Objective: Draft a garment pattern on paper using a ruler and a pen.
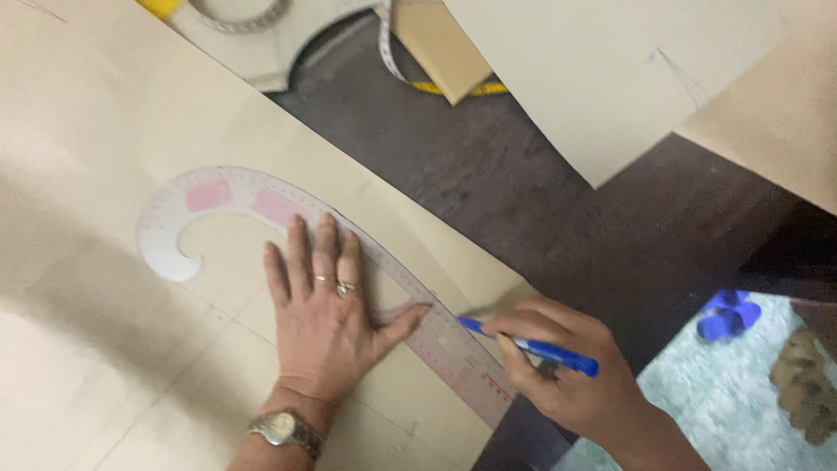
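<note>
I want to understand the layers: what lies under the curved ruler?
The curved ruler lies on tan paper, pressed by the left hand. What is beneath the paper is covered.

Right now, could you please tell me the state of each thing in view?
Left hand: flat, pressing the curve ruler down.
Right hand: closed around the blue pen.
Blue pen: held, tip at the ruler's edge.
Curve ruler: lying flat on the brown paper.
Brown paper: spread flat.
Tape measure: lying loose, uncoiled.

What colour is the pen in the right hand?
Blue; the pen shows clearly in the head view.
</note>
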